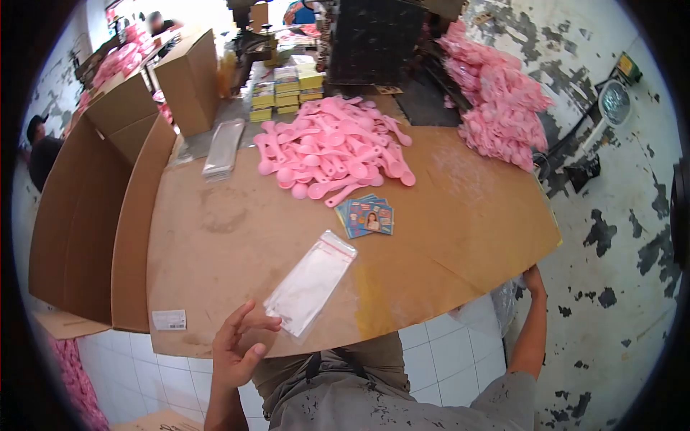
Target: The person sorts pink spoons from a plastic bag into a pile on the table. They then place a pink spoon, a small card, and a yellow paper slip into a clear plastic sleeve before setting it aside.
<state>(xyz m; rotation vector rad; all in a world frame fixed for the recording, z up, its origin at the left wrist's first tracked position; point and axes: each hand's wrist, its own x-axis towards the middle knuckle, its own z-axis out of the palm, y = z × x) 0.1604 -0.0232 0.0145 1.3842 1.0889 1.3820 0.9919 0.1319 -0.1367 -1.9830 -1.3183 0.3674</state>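
My left hand is open at the table's front edge, palm up, fingers apart and curved. Its fingertips reach the lower end of a stack of clear plastic bags lying slantwise on the cardboard tabletop. My right hand is low at the right table edge, beside a crumpled clear plastic bag hanging there; its fingers are mostly hidden. Beyond the bag stack lies a small fan of blue printed cards. Behind the cards rises a heap of pink plastic scoops.
An open cardboard box stands at the left. More clear bags and bundled cards lie behind, near a dark machine. Bagged pink scoops are piled back right by the wall. A person is at far left.
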